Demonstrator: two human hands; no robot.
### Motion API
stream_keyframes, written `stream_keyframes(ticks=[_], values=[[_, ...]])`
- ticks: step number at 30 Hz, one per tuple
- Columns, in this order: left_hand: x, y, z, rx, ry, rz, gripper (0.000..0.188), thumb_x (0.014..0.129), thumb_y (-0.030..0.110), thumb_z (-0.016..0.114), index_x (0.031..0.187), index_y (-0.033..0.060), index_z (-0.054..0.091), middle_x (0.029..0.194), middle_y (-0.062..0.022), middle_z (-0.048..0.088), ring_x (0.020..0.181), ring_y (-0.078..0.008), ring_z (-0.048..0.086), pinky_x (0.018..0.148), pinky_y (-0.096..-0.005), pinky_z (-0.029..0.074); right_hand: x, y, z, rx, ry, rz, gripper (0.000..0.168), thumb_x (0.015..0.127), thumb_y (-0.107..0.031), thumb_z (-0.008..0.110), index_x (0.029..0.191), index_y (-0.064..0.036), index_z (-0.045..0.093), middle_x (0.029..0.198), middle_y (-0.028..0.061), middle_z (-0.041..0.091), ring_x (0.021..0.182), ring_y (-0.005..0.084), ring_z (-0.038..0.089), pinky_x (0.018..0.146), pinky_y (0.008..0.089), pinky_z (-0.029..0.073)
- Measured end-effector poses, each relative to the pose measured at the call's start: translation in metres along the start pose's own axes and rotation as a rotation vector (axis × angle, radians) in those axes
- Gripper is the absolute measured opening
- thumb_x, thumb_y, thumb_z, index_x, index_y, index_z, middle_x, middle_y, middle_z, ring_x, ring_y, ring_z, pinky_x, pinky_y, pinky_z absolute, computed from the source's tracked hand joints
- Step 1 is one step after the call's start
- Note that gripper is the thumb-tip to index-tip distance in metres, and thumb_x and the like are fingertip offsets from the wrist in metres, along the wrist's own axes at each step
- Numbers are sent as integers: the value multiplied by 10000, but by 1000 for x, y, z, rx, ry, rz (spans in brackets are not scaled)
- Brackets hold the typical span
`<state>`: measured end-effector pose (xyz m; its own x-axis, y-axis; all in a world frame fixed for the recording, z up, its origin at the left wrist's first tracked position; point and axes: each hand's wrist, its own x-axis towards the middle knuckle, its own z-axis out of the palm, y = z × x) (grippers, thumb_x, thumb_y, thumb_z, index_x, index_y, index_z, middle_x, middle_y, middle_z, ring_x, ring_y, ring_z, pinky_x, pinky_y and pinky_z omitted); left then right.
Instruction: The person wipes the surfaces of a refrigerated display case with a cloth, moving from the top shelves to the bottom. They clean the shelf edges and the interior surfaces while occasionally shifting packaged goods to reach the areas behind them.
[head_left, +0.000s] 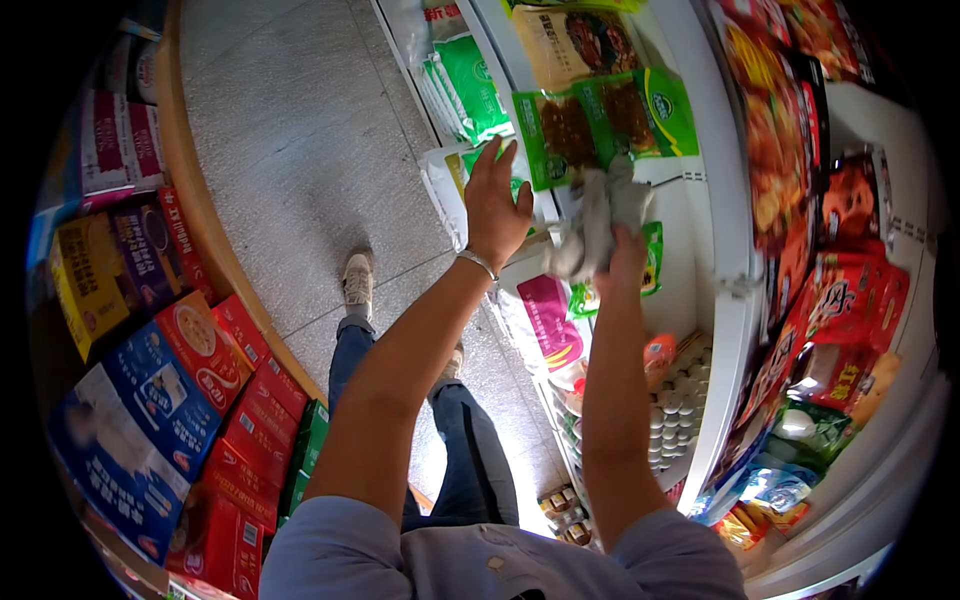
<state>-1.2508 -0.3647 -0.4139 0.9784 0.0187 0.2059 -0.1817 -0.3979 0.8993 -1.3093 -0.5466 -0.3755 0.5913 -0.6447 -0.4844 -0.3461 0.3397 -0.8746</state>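
Note:
My right hand (624, 259) grips a crumpled grey cloth (596, 221), blurred, over a white shelf. Just beyond the cloth lies a green plastic food packet (570, 135) with brown contents visible. A beige packet (574, 45) lies behind that one. My left hand (496, 210) holds nothing; its fingers are spread near the shelf's front edge. Green-and-white bags (469, 90) sit on a lower level past its fingertips. Below the cloth, a magenta-and-white packet (551, 319) and part of a green packet (652, 255) show.
Egg trays (679, 412) stand low at the right. Red food packets (855, 300) fill another shelf along the right side. Stacked cartons, including a blue box (142, 427) and red boxes (244, 480), line the left. Between them runs a speckled tile floor (300, 150).

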Motion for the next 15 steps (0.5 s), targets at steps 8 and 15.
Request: stream_keyframes(ticks=[8, 15], values=[[76, 17, 9, 403, -679, 484, 752, 741, 395, 717, 1391, 203, 392, 1490, -42, 303, 1411, -279, 183, 1128, -541, 138, 57, -84, 31, -501, 256, -903, 518, 796, -95, 576, 1277, 51, 454, 1276, 196, 517, 1138, 309, 529, 947, 390, 452], [76, 2, 63, 328, -425, 319, 682, 737, 332, 713, 1355, 235, 444, 1498, -22, 284, 1412, -294, 167, 1096, -603, 154, 194, -95, 90, -1534, 90, -1215, 478, 755, -2, 513, 1229, -46, 549, 1226, 186, 566, 1155, 351, 527, 981, 405, 414]])
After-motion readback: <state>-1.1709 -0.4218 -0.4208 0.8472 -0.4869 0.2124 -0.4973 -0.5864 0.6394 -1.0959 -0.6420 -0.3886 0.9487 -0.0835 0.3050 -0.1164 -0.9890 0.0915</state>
